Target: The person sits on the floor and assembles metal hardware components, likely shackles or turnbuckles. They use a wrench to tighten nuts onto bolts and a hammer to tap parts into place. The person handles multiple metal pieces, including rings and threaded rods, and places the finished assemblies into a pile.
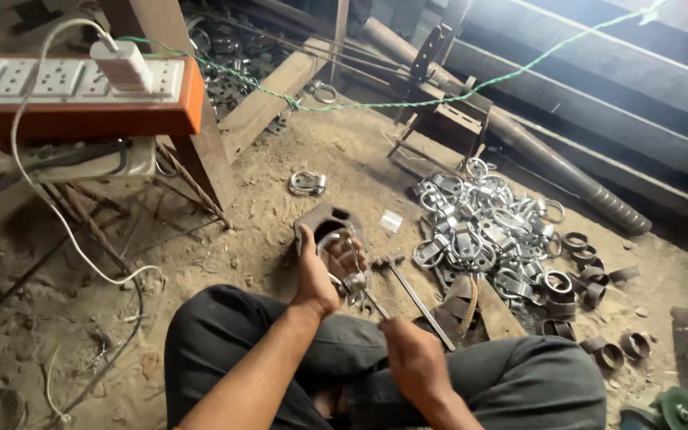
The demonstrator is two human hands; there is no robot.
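Hands work low over dirt floor, between the knees. L hand closed round a metal ring clamp, held upright just above a dark metal block. R hand fisted on handle of a thin rod tool, its head touching the clamp's base. Pile of same clamps near, to the right; orange power strip upper left.

Shiny bare-metal clamp rings, dull rusty steel pipe, rough wooden plank, glossy white plastic power strip, dusty earthen floor
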